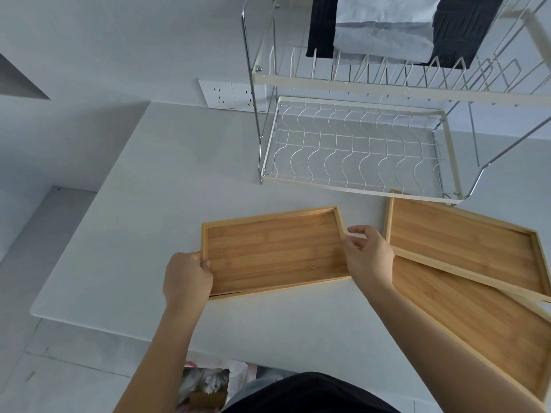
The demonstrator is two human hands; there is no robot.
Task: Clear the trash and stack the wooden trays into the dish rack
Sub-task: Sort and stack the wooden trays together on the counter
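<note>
A small wooden tray (274, 248) lies on the white counter (149, 204) in front of me. My left hand (186, 278) grips its left edge, thumb inside the rim. My right hand (368, 257) holds the tray's right edge with fingers curled around the rim. To the right, a larger wooden tray (456, 236) rests tilted on top of another wooden tray (483, 323). The two-tier wire dish rack (351, 150) stands at the back of the counter; its lower shelf holds nothing.
Black and white cloths (384, 28) hang over the rack's upper tier. A wall socket (229, 95) sits left of the rack. Below the counter's front edge, a bag of trash (208, 383) stands on the floor beside my legs.
</note>
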